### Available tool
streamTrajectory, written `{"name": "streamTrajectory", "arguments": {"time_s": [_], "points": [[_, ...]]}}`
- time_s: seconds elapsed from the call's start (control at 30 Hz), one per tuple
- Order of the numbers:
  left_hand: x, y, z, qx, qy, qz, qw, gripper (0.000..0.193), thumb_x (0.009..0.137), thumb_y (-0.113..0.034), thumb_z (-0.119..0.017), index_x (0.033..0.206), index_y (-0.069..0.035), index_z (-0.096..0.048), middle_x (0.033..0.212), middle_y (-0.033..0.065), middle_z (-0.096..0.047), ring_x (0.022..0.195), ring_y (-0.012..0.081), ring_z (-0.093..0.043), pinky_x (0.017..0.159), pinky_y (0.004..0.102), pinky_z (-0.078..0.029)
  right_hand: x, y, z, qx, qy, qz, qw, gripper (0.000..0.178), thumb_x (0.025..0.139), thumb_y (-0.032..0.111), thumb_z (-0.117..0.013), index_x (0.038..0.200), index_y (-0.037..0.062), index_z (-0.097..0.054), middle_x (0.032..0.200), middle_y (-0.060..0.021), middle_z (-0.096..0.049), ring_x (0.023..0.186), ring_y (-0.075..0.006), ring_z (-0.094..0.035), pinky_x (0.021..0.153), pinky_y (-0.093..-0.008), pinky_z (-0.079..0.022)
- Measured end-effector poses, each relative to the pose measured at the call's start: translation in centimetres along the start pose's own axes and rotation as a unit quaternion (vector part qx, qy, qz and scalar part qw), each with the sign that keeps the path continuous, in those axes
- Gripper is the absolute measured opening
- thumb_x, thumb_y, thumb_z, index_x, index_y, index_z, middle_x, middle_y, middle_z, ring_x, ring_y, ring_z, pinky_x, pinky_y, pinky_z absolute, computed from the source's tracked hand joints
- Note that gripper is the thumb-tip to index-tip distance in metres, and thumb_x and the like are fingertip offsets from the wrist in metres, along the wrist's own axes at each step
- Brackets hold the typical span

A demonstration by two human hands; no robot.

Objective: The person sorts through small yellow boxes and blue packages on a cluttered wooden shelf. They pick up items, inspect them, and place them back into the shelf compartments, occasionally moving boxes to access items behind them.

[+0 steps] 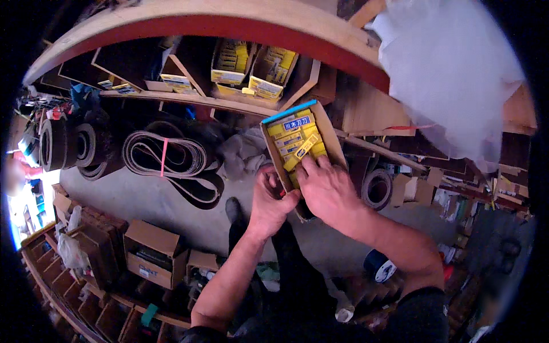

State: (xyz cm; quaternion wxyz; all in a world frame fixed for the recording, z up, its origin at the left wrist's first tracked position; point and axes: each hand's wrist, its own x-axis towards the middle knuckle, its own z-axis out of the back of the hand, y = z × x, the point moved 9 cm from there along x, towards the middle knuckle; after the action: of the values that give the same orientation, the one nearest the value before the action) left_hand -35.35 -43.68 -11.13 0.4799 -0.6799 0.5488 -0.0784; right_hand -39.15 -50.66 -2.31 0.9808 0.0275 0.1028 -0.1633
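Note:
My left hand [269, 201] grips the lower left side of an open cardboard box [333, 136] with a blue strip along its far edge, holding it tilted in front of me. Small yellow packets [289, 139] with blue and white labels lie stacked inside it. Reaching in from the right, my right hand [327, 186] has its fingers bent onto one narrow yellow packet [307, 147] that sits askew on top of the others. The fingertips of that hand are partly hidden among the packets.
Ahead, a wooden shelf [189, 102] holds similar boxes [230, 74] of yellow packets. Rolled sanding belts [166, 153] hang or lie left of the held box. White plastic sheeting [446, 74] drapes at upper right. Lower left are a cardboard carton [150, 254] and compartmented shelving; a spool [380, 266] is lower right.

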Motion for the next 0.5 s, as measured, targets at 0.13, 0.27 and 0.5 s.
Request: {"name": "streamTrajectory", "arguments": {"time_s": [0.13, 0.27, 0.5], "points": [[-2.3, -1.7, 0.2, 0.004, -0.016, -0.008, 1.000, 0.054, 0.075, -0.002, -0.070, 0.119, 0.001, -0.038, 0.107, 0.0085, -0.056, 0.101, 0.0129, -0.054, 0.086, 0.0277, -0.046, -0.4, 1.9, 2.5, 0.002, 0.010, 0.011, 1.000, 0.018, 0.077, 0.014, -0.059, 0.086, 0.0014, -0.067, 0.090, -0.0109, -0.059, 0.089, -0.0256, -0.060, 0.070, -0.0350, -0.055], [-4.6, -4.3, -0.7, 0.020, -0.030, -0.012, 0.999, 0.052, 0.074, -0.002, -0.069, 0.117, 0.003, -0.040, 0.103, 0.0073, -0.056, 0.093, 0.0108, -0.054, 0.078, 0.0256, -0.047, -1.6, 3.3, 5.4, 0.000, 0.026, 0.040, 0.999, 0.018, 0.080, 0.013, -0.056, 0.088, 0.0004, -0.066, 0.092, -0.0126, -0.058, 0.093, -0.0270, -0.060, 0.073, -0.0375, -0.054], [-9.8, -9.5, -1.7, 0.104, -0.063, -0.055, 0.991, 0.048, 0.072, -0.008, -0.072, 0.110, 0.004, -0.046, 0.090, 0.0023, -0.053, 0.080, 0.0076, -0.049, 0.071, 0.0226, -0.044, -3.9, 6.2, 10.5, -0.012, 0.020, 0.072, 0.997, 0.017, 0.082, 0.014, -0.055, 0.085, 0.0022, -0.068, 0.090, -0.0124, -0.061, 0.089, -0.0269, -0.062, 0.070, -0.0356, -0.055]]}}
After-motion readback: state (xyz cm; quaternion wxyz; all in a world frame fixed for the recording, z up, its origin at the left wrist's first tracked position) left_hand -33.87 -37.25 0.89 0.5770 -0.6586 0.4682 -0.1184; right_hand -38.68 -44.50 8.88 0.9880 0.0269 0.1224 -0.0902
